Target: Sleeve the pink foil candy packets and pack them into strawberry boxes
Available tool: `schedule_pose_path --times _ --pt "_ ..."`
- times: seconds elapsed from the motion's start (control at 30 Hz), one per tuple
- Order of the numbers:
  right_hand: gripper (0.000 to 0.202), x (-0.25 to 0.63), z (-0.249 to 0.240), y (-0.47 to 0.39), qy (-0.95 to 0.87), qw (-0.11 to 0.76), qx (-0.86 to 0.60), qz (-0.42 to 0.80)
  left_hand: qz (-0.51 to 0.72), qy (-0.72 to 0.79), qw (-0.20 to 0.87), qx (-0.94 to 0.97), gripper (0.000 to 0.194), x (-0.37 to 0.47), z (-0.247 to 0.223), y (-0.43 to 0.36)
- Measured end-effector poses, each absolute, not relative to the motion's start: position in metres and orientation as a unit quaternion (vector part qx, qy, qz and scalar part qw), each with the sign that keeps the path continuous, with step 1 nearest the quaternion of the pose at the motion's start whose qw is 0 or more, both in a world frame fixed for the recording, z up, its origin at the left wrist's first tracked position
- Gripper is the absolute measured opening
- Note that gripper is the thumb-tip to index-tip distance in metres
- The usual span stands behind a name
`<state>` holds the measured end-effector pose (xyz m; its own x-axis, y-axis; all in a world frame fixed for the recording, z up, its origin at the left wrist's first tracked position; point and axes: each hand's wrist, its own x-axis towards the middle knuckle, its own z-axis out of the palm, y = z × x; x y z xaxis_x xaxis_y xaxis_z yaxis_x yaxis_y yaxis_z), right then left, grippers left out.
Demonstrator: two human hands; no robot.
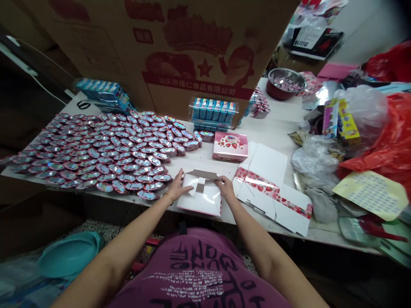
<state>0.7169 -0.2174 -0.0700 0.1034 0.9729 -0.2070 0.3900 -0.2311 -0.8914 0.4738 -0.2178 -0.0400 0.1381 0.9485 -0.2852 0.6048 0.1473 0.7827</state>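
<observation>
A small white cardboard box (pixel 199 201) lies at the table's front edge, its far flap (pixel 205 174) raised and a dark gap showing in its top. My left hand (pixel 176 188) holds the box's left side, with the thumb laid over the top and the fingers along the far left corner. At the far right corner, my right hand (pixel 226 187) has its fingers closed on the raised flap. Just beyond stands a closed pink box with strawberry print (pixel 230 146). To the right are flat, unfolded strawberry-print cartons (pixel 266 167).
Many shiny oval packs (pixel 125 160) cover the table's left side. Blue packs in clear trays (pixel 213 110) stand before a tall carton (pixel 199 51). A metal bowl of small pieces (pixel 285 83) sits at the back right. Plastic bags (pixel 313 156) crowd the right side.
</observation>
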Motion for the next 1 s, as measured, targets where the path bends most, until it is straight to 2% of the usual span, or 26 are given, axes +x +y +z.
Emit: schedule_pose_path --times 0.07,0.17,0.23,0.3,0.43,0.53,0.67,0.8,0.9,1.0 --pt "0.026 0.714 -0.072 -0.219 -0.507 0.343 -0.677 0.409 0.174 0.655 0.372 0.635 0.099 0.485 -0.050 -0.216" --pt "0.022 0.715 -0.069 -0.224 -0.524 0.312 -0.694 0.381 0.137 0.696 0.315 0.631 0.085 0.496 -0.061 -0.217" --pt "0.021 0.718 -0.066 -0.230 -0.548 0.279 -0.707 0.351 0.127 0.698 0.318 0.628 0.075 0.495 -0.064 -0.217" --pt "0.024 0.721 -0.062 -0.238 -0.591 0.245 -0.702 0.314 0.145 0.690 0.344 0.619 0.073 0.491 -0.061 -0.216" --pt "0.044 0.728 -0.053 -0.251 -0.732 0.111 -0.627 0.241 0.208 0.626 0.405 0.633 0.057 0.481 -0.042 -0.208" --pt "0.059 0.735 -0.045 -0.255 -0.801 -0.006 -0.562 0.209 0.198 0.536 0.430 0.699 0.046 0.475 -0.030 -0.199" --pt "0.071 0.739 -0.034 -0.252 -0.854 -0.066 -0.488 0.169 0.140 0.458 0.440 0.760 0.031 0.470 -0.031 -0.190" --pt "0.071 0.743 -0.022 -0.244 -0.880 -0.084 -0.425 0.197 0.079 0.463 0.408 0.783 0.038 0.472 -0.037 -0.190" --pt "0.072 0.743 -0.015 -0.232 -0.862 -0.112 -0.390 0.303 0.025 0.452 0.369 0.812 0.060 0.479 -0.036 -0.194" --pt "0.074 0.731 -0.015 -0.218 -0.809 -0.095 -0.428 0.392 0.007 0.451 0.336 0.827 0.066 0.486 -0.032 -0.198"
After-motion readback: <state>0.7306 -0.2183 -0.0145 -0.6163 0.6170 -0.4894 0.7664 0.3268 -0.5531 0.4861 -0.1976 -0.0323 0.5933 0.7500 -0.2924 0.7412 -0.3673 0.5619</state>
